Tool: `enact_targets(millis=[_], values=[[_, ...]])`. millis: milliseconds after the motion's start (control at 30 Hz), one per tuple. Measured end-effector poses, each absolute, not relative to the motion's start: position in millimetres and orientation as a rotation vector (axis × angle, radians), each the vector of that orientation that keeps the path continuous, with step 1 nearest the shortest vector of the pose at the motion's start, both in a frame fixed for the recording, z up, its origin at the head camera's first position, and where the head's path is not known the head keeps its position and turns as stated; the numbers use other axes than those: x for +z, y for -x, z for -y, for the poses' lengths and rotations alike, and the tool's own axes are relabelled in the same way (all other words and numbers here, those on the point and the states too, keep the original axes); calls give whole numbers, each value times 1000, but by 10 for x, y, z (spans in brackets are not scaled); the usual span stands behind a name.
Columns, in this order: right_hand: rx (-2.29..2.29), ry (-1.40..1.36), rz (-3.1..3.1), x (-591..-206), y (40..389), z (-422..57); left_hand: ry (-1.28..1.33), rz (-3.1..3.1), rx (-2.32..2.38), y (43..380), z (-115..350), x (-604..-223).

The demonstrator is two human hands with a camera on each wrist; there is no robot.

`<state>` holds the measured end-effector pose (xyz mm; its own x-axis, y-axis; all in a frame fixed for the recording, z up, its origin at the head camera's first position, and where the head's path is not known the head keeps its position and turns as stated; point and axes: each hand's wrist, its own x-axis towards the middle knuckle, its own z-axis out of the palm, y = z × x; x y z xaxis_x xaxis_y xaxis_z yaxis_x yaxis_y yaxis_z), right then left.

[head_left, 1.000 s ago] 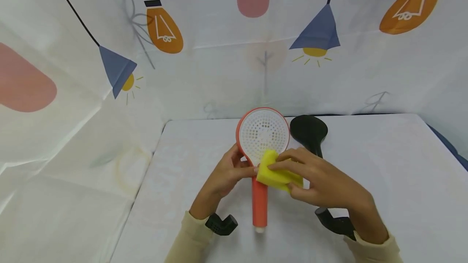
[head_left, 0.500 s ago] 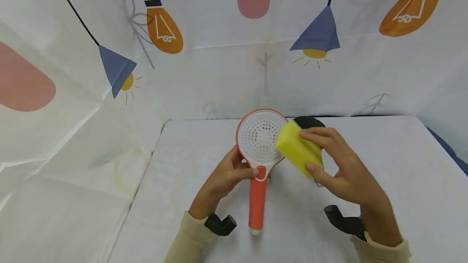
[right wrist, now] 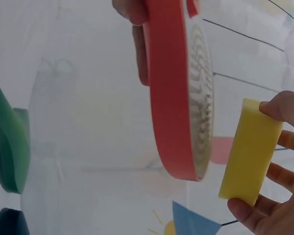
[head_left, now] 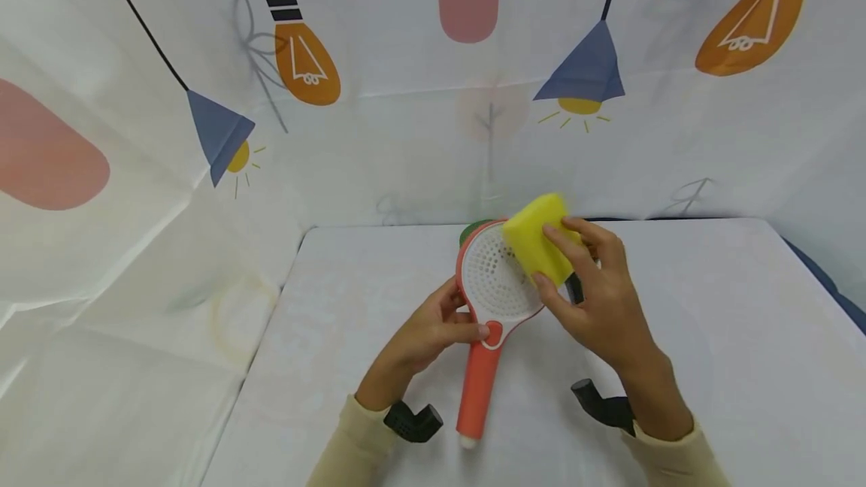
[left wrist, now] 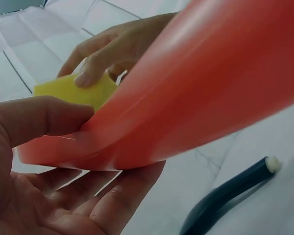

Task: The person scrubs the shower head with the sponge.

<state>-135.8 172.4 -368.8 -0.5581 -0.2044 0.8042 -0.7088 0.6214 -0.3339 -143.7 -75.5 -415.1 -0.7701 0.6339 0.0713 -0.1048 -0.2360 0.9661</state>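
My left hand (head_left: 425, 337) grips an orange shower head (head_left: 497, 284) by its neck, thumb near the front button. Its white perforated face is turned up toward the head camera and its handle slants down to the left. A yellow sponge (head_left: 541, 239) is pinched between the thumb and fingers of my right hand (head_left: 605, 303). Seen from the head, the sponge covers the upper right of the face. In the right wrist view a small gap shows between the sponge (right wrist: 251, 152) and the shower head (right wrist: 174, 98).
Behind the shower head a green object (head_left: 476, 230) peeks out, mostly hidden; the right wrist view shows more of this green piece (right wrist: 12, 142). A dark object (head_left: 575, 289) is largely covered by my right hand. The white table (head_left: 352, 269) meets a lamp-patterned cloth (head_left: 419, 149) at the back.
The sponge has gone from the neck to the right edge, then up over the upper right of the face. The shower head has shifted slightly right and down and tilted, uncovering some green behind it.
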Motion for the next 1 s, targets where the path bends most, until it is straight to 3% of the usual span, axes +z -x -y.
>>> enact_targets(millis=[1000], values=[[672, -676, 2164, -3886, 1354, -1371, -658, -1678, 2022, 1392, 797, -4081]])
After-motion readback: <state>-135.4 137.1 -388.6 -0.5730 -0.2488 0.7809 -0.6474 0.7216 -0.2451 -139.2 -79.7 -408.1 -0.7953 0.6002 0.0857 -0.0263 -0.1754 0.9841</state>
